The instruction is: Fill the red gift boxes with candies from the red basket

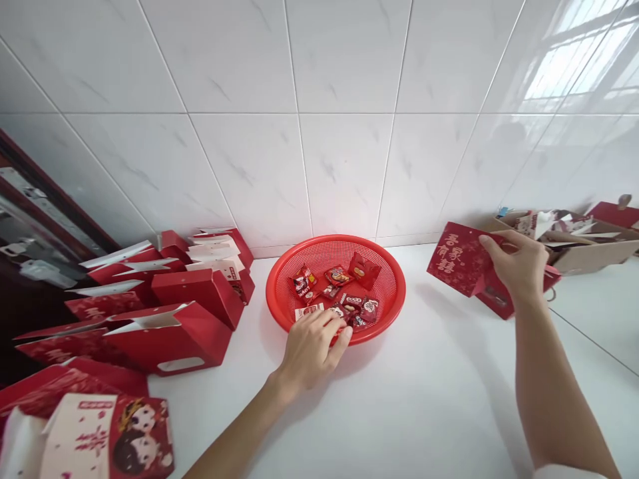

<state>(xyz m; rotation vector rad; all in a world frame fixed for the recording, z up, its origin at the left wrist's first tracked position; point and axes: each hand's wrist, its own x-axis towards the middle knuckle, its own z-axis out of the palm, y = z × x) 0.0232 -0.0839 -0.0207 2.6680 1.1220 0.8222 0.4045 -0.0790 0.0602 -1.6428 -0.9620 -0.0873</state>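
A round red plastic basket (272, 293) with mesh sides holds several small wrapped candies (365, 269). My left hand (315, 342) lies over its near rim, fingers curled inward beside the candies and thumb along the edge. The fingertips are partly hidden, so a candy under them cannot be ruled out. On the right, my right hand (519, 263) pinches a red cardboard gift box (456, 259) with gold Chinese characters. That box is tilted above the white countertop, its flap turned toward the basket.
Several red gift boxes (200, 339) stand in rows at the left, many with open tops. One near box (142, 432) shows a cartoon couple. Behind my right hand is a brown carton (594, 249) with folded card pieces. White tiles (344, 166) rise behind the countertop (399, 406).
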